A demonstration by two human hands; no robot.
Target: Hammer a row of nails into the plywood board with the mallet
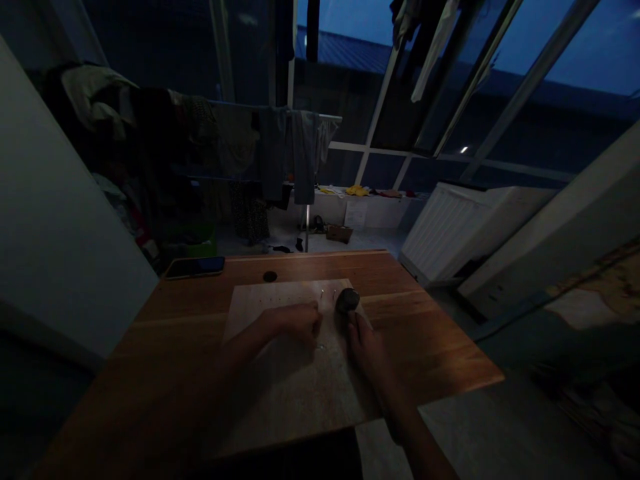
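Observation:
A pale wooden board (295, 387) lies on the brown wooden table (180, 347). A row of small nails (327, 292) stands near the board's far edge. My left hand (295, 323) rests on the board with its fingers pinched together close to the nails; what they hold is too small to see. My right hand (363, 340) grips the handle of a dark hammer, whose head (347, 300) sits just right of the nails. The room is very dark.
A phone (195, 267) lies at the table's far left corner, a small dark round object (270, 276) beyond the board. Behind the table stand a drying rack with clothes (280, 153), a white radiator (445, 230) and large windows.

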